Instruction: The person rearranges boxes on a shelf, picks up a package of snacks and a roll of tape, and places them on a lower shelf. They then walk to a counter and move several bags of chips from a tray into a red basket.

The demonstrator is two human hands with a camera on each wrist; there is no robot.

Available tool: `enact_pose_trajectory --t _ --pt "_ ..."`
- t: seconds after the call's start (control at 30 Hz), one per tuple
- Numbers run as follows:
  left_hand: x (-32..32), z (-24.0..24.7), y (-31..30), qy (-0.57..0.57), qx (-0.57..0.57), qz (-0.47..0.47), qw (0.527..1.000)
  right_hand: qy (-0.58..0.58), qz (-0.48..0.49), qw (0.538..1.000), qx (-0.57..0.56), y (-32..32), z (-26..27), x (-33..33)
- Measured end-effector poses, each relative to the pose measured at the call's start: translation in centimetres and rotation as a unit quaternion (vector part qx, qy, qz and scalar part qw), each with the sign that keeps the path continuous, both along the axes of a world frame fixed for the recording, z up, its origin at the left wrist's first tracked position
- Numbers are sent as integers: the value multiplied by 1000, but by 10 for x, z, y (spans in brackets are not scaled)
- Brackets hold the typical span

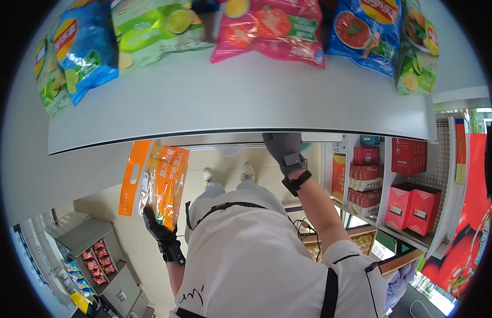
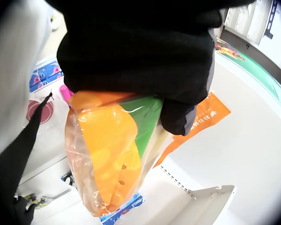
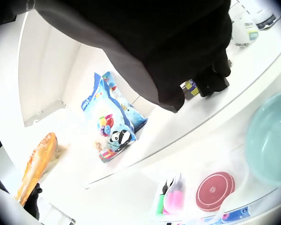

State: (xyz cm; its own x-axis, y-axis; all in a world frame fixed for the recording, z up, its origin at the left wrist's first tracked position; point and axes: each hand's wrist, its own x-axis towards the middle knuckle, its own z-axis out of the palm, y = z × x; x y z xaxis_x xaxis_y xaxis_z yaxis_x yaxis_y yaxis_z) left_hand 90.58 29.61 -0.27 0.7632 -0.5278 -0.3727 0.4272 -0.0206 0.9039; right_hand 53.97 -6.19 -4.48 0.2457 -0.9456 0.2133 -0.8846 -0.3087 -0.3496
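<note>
My gloved left hand [image 1: 162,232] grips the lower end of an orange plastic bag [image 1: 170,177] with a clear window and a handle slot. In the left wrist view the thumb and fingers close around this bag [image 2: 110,150]. My gloved right hand [image 1: 284,151] reaches in under the front edge of the upper shelf [image 1: 240,108], which hides its fingertips from the head view. In the right wrist view a small yellow-and-purple item [image 3: 191,88] shows between thumb and fingers; I cannot tell whether they hold it. A blue panda-printed bag [image 3: 113,119] stands beside that hand.
Chip bags, including a pink one [image 1: 269,32], line the upper shelf. Below the right hand are a teal basin [image 3: 267,140], a dark red round thing [image 3: 215,191] and pink bottles [image 3: 174,199]. Red boxes [image 1: 413,206] fill shelves at right; a grey cabinet [image 1: 89,236] stands lower left.
</note>
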Motion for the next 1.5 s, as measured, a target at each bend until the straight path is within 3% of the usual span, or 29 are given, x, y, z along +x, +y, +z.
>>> enact_pose_trajectory --t 0.03,0.2,0.33,0.57,0.73,0.83,0.93,1.0,1.1,1.2,1.27,1.4,1.5 --pt "-4 -5 -1 -1 3 -4 1000 -4 15 999 44 2 -4 -2" --pt "-11 1 -12 -20 -9 -6 1000 -63 -30 996 51 -7 -21 3" --pt "-19 6 -25 -25 -20 -17 999 -40 21 997 55 -12 -39 -3" --pt "-20 11 -31 -39 -33 -47 998 -57 51 991 -109 -9 -57 -5" --pt "-16 3 -29 -79 -7 -41 996 -92 54 987 -117 -10 -60 -3" --pt "-8 -5 -24 -92 10 -27 995 -123 24 992 28 -14 -54 -5" --pt "1 -9 -20 -135 60 -12 989 -160 18 986 54 -10 -58 -9" --pt "5 -7 -21 -99 37 0 994 -178 23 982 64 -10 -54 -7" --pt "7 2 -26 -26 -7 27 999 5 -4 986 169 -16 -32 -5" --pt "18 8 -23 -12 -44 -12 999 26 -32 986 163 -17 -4 2" --pt "32 -6 -16 -4 -44 18 999 45 -10 993 110 -15 -6 3" --pt "51 -12 -6 34 -66 62 995 56 108 986 116 -11 25 42" --pt "64 -23 7 39 -66 70 995 -51 225 957 175 16 80 97"
